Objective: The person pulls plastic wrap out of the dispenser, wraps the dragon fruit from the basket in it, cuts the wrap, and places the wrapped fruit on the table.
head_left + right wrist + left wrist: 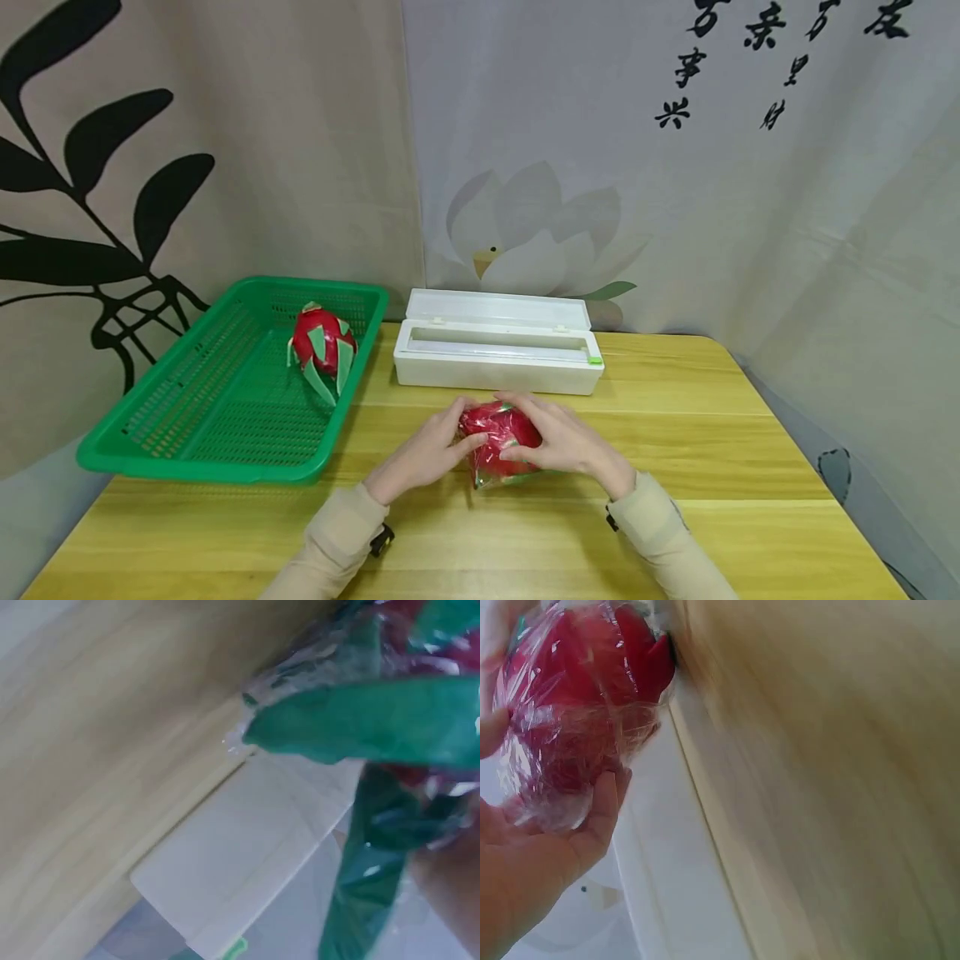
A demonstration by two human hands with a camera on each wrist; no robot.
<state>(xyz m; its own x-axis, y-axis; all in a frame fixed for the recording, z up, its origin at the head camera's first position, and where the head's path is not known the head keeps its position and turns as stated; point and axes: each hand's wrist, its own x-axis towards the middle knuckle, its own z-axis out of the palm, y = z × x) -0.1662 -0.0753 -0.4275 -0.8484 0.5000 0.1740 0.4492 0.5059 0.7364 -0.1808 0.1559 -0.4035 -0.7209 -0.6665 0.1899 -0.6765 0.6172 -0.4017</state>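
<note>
Beige sleeves [339, 535] lead to left hand [429, 450] and right hand [564, 442], both holding wrapped dragonfruit [504, 427].

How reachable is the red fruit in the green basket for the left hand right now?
Probably not as is: the left hand is holding the film-wrapped fruit. Otherwise the way looks free: the red fruit lies in the open-topped green basket, with nothing over it.

My left grip [431, 447] and right grip [562, 443] hold a plastic-wrapped dragon fruit [504, 427] over the wooden counter [750, 467], near an open white cling-film dispenser [495, 370]; another dragon fruit [321, 337] lies in the green basket [225, 417].
</note>
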